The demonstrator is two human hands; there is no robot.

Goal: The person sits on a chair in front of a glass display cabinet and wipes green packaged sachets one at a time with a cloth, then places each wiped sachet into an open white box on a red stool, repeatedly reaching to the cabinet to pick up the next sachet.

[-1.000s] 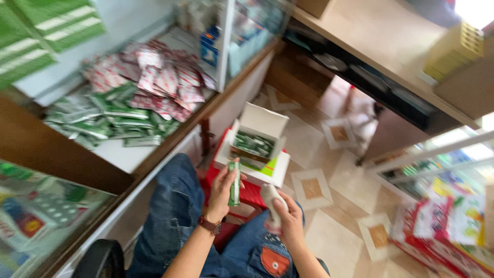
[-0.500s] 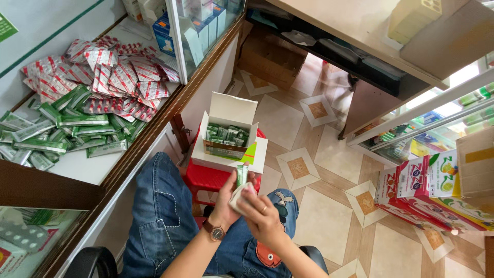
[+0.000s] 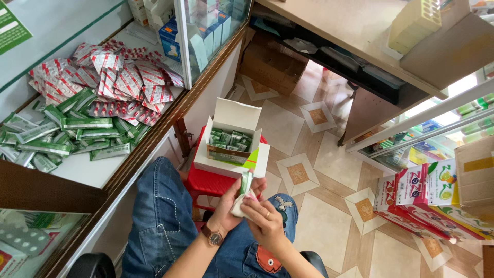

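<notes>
Both my hands meet over my lap above my jeans. My left hand [image 3: 229,203], with a wristwatch, and my right hand [image 3: 262,219], with a ring, together hold a small green and white packet [image 3: 245,185] and a pale wrapper under it. Just beyond them an open white box [image 3: 234,136] with several green packets inside rests on a red plastic stool [image 3: 208,180].
A drawer shelf at my left holds a heap of green strips [image 3: 62,134] and red-and-white blister strips [image 3: 118,82]. A glass cabinet [image 3: 206,31] stands behind it. A wooden counter [image 3: 360,31] and colourful cartons [image 3: 437,201] are at the right on the tiled floor.
One second ago my left hand alone held the green packet upright and my right hand held something pale; now both hands are joined on the packet. The view has also tilted and shifted.
</notes>
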